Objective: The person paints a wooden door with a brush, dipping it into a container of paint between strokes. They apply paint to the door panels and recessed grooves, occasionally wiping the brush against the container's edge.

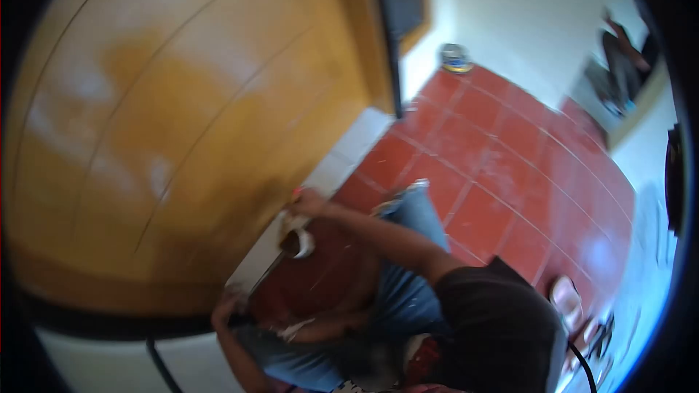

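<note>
While a small white, round-rimmed object with a brown inside [299,244] is showing just below the right hand [312,204], beside the foot of a broad yellow-brown wooden panel with long dark grooves [182,124], that hand's fingers are appearing bent close to a tiny red spot [295,194]; blur is hiding how far they are closed and whether they are gripping the white object or anything else. The left hand [230,301] is lying near the panel's lower dark edge, its fingers seeming partly bent, though I cannot tell whether they are holding something. A pale tile strip [348,151] is running along the panel's foot, bordering a floor of square red tiles [502,167]. The person is sitting low in faded blue jeans [411,291], a dark short sleeve [495,320] covering the right upper arm. Farther out, a squat can with a blue and yellowish label [456,58] is standing near the white wall [510,22], a pale pinkish slipper [566,300] is lying near other footwear [601,338] at lower right, and a partial figure in dark clothing [622,65] is showing at upper right.
</note>
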A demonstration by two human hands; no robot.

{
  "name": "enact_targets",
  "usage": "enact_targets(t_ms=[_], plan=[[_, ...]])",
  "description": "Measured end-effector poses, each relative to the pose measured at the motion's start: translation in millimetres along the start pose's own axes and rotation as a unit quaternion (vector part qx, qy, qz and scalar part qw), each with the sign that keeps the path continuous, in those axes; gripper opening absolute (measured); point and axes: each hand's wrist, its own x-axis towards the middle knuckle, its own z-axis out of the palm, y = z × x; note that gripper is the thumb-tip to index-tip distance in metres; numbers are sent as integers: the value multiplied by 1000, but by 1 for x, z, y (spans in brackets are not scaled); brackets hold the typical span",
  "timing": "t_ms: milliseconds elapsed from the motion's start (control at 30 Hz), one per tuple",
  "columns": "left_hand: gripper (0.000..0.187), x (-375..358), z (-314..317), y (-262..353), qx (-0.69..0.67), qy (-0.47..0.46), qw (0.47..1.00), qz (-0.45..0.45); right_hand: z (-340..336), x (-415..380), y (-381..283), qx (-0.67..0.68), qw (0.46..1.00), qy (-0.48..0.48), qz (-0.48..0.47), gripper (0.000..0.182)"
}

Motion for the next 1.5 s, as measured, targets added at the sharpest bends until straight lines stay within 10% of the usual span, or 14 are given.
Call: enact_targets(t_ms=[300,567,767,967,1500], plan=[[46,-8,4,10,-37,-13,999,-4,-13,-4,-22,73,992,-83,60,28],[46,-23,-1,20,-36,0,999,24,-42,-21,-106,287,921,180,-192,21],[46,-25,5,23,12,-2,1000,-17,-92,19,-138,256,887,303,-235,32],[47,-22,1,22,-34,-8,999,2,-114,30,-129,512,794,299,-135,40],[45,-13,8,25,-52,-11,997,-55,-70,48,-97,229,869,357,-256,14]])
